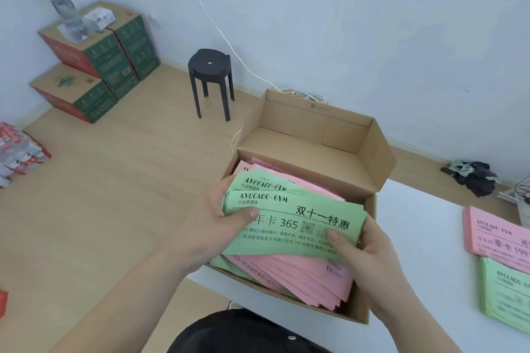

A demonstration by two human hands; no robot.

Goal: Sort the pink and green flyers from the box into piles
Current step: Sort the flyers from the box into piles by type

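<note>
- Two hands hold a fan of green flyers (pixel 298 226) over the box (pixel 360 312), frame centre: left hand (pixel 213 218) and right hand (pixel 364 252) each pinch one end, thumb on top.
- Risk: fanned sheets may slip apart; pink flyers (pixel 309 269) underneath may ride along.
- Box wall stands between the fan and the green pile (pixel 504 295) and pink pile (pixel 496 238) on the surface (pixel 424 223), right edge.

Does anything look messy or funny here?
Yes. The pink flyers in the box lie crooked and fanned out, not in a neat stack. A crumpled cloth heap also sits on the floor by the wall.
</note>
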